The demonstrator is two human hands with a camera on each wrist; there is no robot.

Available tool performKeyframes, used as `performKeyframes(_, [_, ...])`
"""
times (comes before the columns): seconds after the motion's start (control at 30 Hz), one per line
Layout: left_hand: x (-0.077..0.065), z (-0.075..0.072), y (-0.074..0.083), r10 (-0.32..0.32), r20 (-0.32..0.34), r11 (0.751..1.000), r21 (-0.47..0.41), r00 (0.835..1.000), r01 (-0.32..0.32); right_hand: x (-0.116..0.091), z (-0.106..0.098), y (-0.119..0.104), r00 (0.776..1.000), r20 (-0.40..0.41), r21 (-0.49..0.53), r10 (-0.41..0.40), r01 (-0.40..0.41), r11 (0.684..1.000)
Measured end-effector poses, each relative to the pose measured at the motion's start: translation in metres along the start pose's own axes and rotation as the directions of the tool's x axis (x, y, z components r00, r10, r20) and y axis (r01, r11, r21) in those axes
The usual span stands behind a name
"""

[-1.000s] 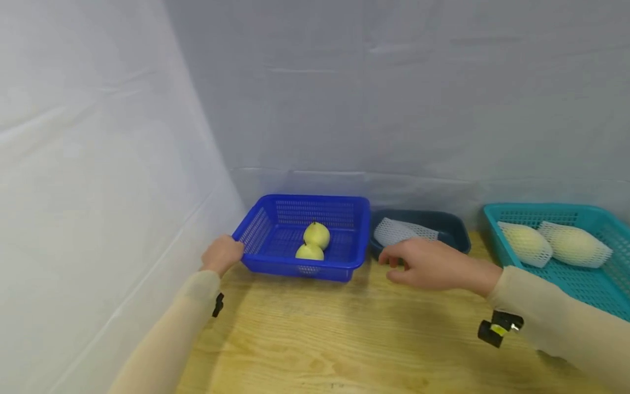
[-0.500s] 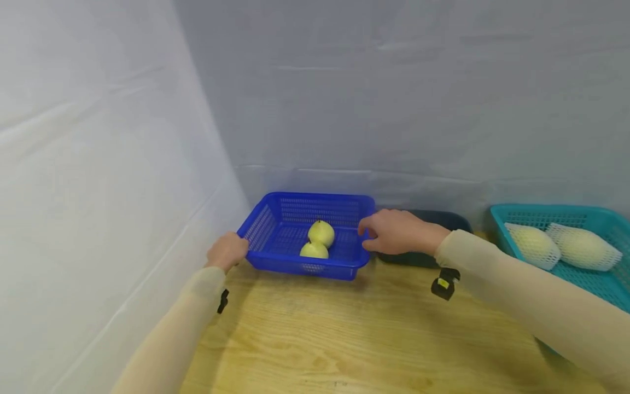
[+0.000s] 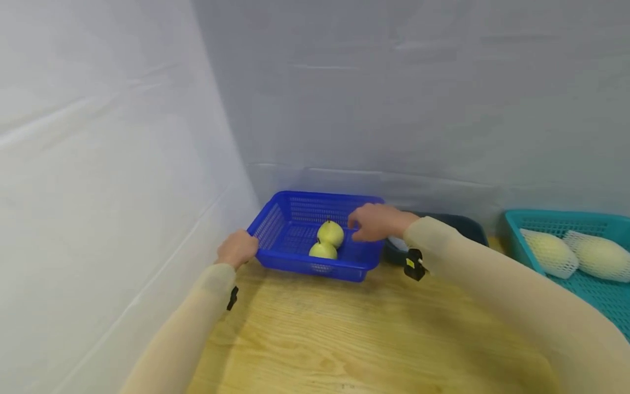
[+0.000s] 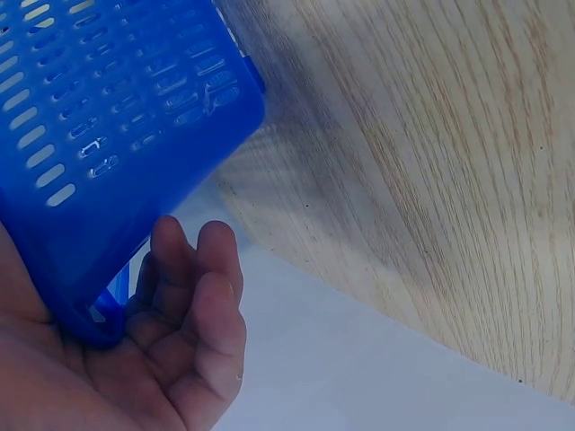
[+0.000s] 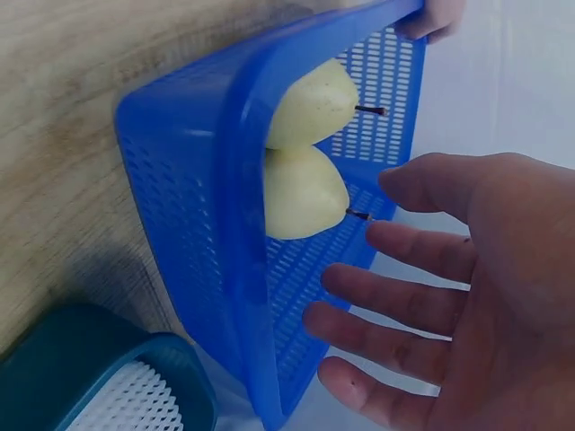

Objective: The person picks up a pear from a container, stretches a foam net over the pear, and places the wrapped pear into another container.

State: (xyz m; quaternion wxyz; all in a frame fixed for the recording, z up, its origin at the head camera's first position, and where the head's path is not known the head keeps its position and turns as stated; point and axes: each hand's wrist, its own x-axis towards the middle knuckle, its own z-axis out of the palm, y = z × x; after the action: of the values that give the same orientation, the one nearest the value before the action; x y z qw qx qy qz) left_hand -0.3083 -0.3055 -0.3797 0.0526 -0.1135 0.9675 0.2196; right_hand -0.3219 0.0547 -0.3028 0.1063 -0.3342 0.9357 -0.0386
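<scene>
A blue plastic basket point(image 3: 290, 263) stands on the wooden table, holding two pale yellow pears: a rear pear point(image 3: 331, 233) and a front pear point(image 3: 323, 250). My left hand point(image 3: 237, 248) grips the basket's left rim; in the left wrist view, its curled fingers point(image 4: 216, 332) wrap round the basket corner. Over the right side of the basket hovers my right hand point(image 3: 375, 221), holding nothing. Its thumb and fingers are spread and slightly bent in the right wrist view, with the fingertips point(image 5: 337, 278) close to the stem of the nearer pear point(image 5: 304, 196).
Right of the blue basket sits a dark teal bin point(image 3: 465, 227) with white foam netting point(image 5: 135, 404) inside, partly hidden by my right arm. Farther right, a turquoise basket point(image 3: 534, 214) holds two pears in foam nets point(image 3: 602, 257). Pale sheeting point(image 3: 344, 120) rises behind and at left.
My right hand has moved left from the dark bin, across the blue basket's right rim, to beside the pears. The left hand keeps its grip on the basket rim.
</scene>
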Motion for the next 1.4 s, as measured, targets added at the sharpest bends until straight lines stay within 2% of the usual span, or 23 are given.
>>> performKeyframes(0.27, [-0.005,0.003,0.008,-0.009,0.009,1.000,0.015,1.000,0.009,0.023,0.004,-0.001,0.990,0.091,0.050,-0.105,0.100,0.994])
performKeyframes(0.5, [-0.005,0.007,0.016,-0.010,0.024,1.000,0.027,1.000,0.009,0.036,0.007,-0.003,0.978,0.159,0.102,-0.132,0.117,0.988])
performKeyframes(0.83, [-0.008,0.003,0.014,-0.037,0.015,0.999,0.021,0.999,0.036,0.059,0.014,-0.026,0.948,0.245,0.132,-0.202,0.174,0.976])
performKeyframes(1.2, [-0.013,0.006,0.017,-0.030,0.018,0.999,0.042,0.999,0.030,0.071,0.021,-0.037,0.935,0.315,0.041,-0.163,0.158,0.987])
performKeyframes(1.4, [-0.013,0.007,0.019,-0.028,0.012,0.998,0.048,1.000,0.027,0.072,0.025,-0.037,0.931,0.326,0.034,-0.163,0.161,0.986])
